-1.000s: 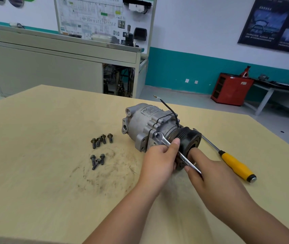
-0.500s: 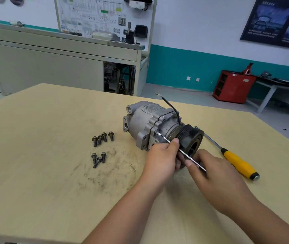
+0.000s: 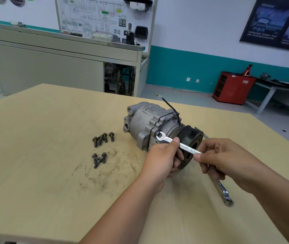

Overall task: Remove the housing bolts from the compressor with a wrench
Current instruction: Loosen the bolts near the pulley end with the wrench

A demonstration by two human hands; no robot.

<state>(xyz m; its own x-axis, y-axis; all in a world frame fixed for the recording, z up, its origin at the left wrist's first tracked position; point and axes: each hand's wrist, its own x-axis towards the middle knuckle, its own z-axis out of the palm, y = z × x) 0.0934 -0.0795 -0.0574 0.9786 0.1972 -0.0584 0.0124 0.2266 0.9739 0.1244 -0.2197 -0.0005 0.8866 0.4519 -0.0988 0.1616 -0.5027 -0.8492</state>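
Observation:
The grey compressor (image 3: 149, 124) lies on its side on the wooden table (image 3: 43, 173), with its black pulley (image 3: 193, 136) towards me. A silver wrench (image 3: 187, 148) has its open end (image 3: 161, 136) at a bolt on the housing flange. My left hand (image 3: 163, 155) pinches the wrench near its head, thumb on top and fingers curled below in front of the pulley. The wrench's other end is pinched by my right hand (image 3: 224, 159). Several removed bolts (image 3: 103, 138) lie left of the compressor, in two small groups.
A second silver wrench (image 3: 222, 191) lies on the table under my right forearm. A screwdriver shaft (image 3: 205, 136) shows behind the pulley, its handle hidden by my right hand. A workbench, a wall board and a red cabinet (image 3: 233, 87) stand beyond the table.
The wrench has turned from edge-on to flat face up. My right hand has lifted with its handle end, hiding the screwdriver's yellow handle and uncovering the second wrench.

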